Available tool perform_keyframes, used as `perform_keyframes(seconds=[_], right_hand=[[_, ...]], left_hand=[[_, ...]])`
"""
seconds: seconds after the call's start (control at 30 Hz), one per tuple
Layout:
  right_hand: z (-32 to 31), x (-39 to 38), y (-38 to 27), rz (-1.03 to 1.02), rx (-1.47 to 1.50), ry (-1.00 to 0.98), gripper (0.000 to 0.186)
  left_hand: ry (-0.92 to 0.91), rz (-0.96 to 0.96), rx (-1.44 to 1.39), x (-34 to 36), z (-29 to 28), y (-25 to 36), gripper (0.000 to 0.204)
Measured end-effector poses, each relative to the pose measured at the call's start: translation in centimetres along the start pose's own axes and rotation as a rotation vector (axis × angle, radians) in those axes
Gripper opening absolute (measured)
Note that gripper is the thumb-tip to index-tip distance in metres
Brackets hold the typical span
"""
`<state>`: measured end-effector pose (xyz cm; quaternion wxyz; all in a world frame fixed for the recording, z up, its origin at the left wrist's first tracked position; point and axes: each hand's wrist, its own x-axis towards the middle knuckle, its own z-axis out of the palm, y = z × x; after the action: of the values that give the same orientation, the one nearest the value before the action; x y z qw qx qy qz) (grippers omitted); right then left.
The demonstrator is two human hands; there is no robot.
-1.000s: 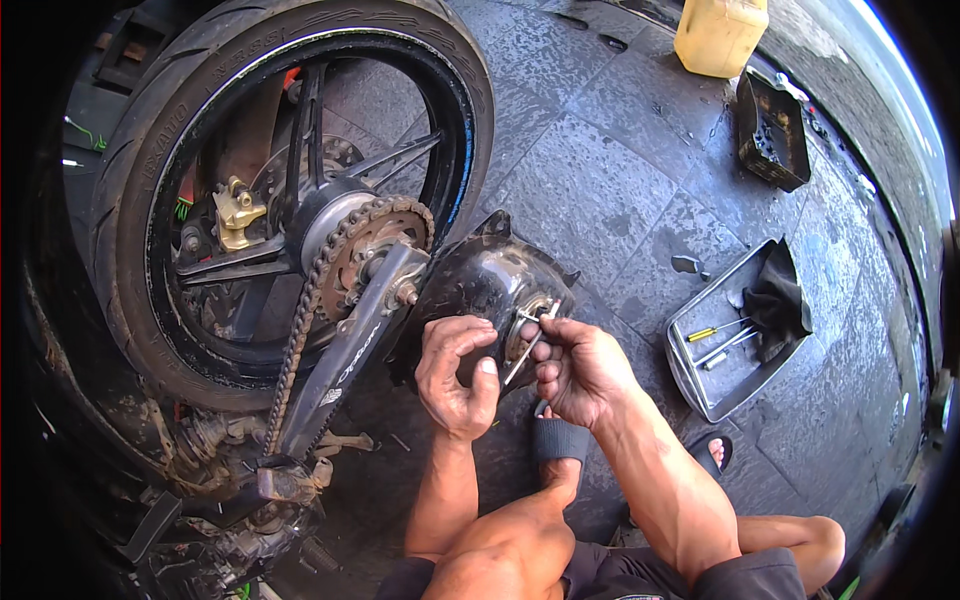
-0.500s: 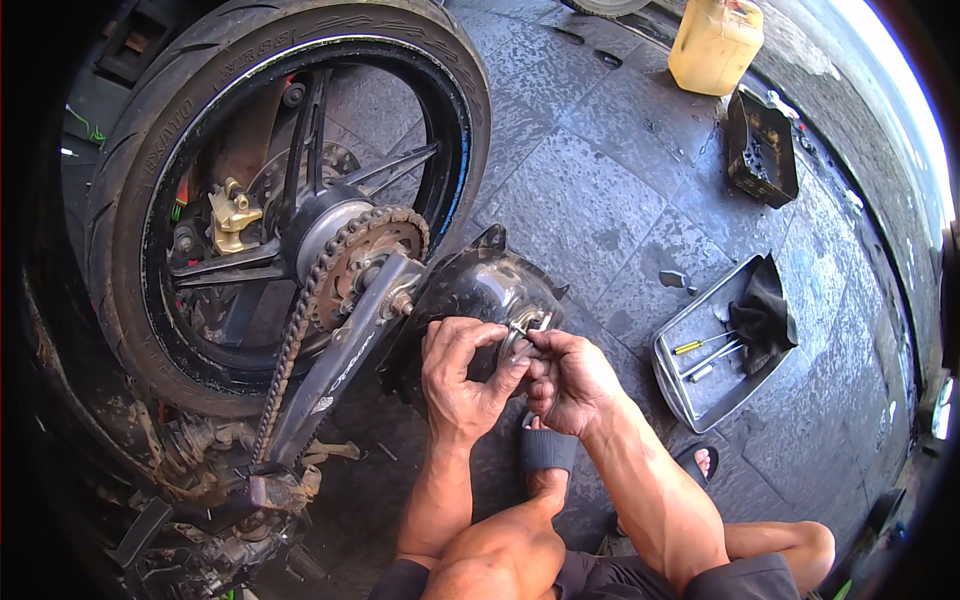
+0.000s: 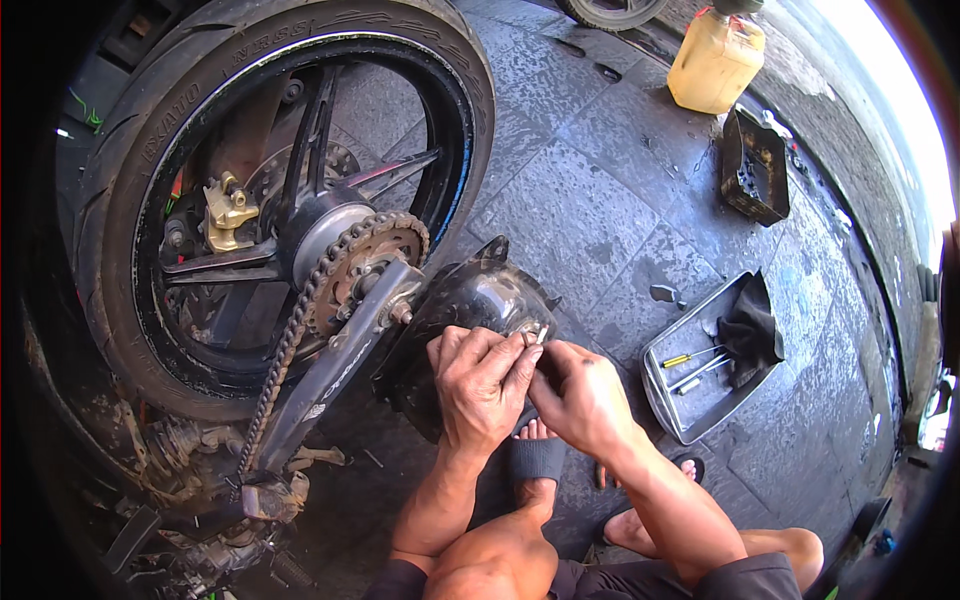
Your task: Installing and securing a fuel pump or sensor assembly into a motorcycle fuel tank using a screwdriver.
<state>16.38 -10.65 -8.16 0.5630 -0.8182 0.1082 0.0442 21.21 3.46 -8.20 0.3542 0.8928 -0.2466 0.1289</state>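
Note:
My left hand (image 3: 484, 388) is closed, thumb and forefinger pinched on a small metal part (image 3: 535, 337) with a pale, light-coloured end. Right beside it my right hand (image 3: 584, 398) is closed too, its fingertips curled in behind the left thumb. What those fingertips grip is hidden. Just beyond both hands lies a glossy black rounded cover (image 3: 478, 292), dusty on top, and the fingers overlap its near side. Whether the small part is joined to the cover, I cannot tell.
Left of the hands stands a motorcycle rear wheel (image 3: 478, 150) with a rusty chain and sprocket (image 3: 382, 250) and a swingarm (image 3: 340, 352). At right, a grey tray (image 3: 655, 395) holds a yellow-handled screwdriver (image 3: 690, 357) and black cloth (image 3: 752, 330). Farther off are a black bin (image 3: 742, 200) and yellow jerrycan (image 3: 715, 65).
My right hand has rolled over, so its back now shows and its fingers tuck under. My left hand has shifted slightly right, still pinching the small part. The view has tilted a little.

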Motion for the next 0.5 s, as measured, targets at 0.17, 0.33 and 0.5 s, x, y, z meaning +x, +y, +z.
perform_keyframes(seconds=[0.17, 0.33, 0.5], right_hand=[[0.5, -0.1, 1.1, -0.259, -0.269, 0.164, 0.015], [0.7, 0.6, 2.1, -0.324, -0.271, 0.223, 0.014], [0.5, 1.0, 2.5, -0.496, -0.294, 0.203, 0.014]], left_hand=[[0.041, 0.032, 0.014, -0.3, 0.4, -0.1, 0.013], [0.027, -0.031, -0.076, 0.1, 0.3, 0.1, 0.018], [0.073, -0.099, -0.202, -0.1, -0.5, -0.3, 0.022]])
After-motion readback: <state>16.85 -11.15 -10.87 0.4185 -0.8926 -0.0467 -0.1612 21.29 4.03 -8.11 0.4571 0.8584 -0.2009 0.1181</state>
